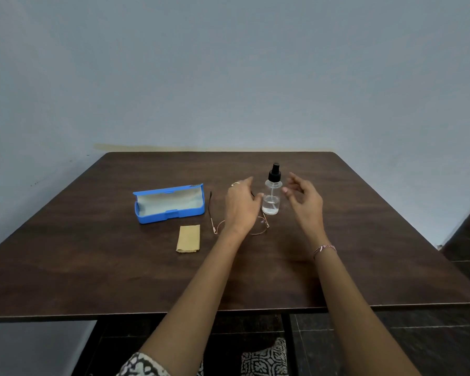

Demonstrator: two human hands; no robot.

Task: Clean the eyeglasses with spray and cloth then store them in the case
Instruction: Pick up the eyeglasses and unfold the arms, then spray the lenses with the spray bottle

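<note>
Thin-rimmed eyeglasses (261, 226) lie unfolded on the dark wooden table (92, 267), partly hidden under my left hand (240, 207). That hand hovers over them with relaxed fingers and holds nothing. A clear spray bottle (272, 194) with a black pump top stands upright just right of it. My right hand (304, 202) is raised to the right of the bottle, fingers loosely spread, apart from it. An open blue glasses case (168, 204) with a pale lining lies to the left. A folded tan cloth (188, 238) lies in front of the case.
The table stands against a pale blue-grey wall (228, 77). Bare tabletop stretches to the right of the bottle and along the near edge. Dark floor tiles (467, 240) show at the right.
</note>
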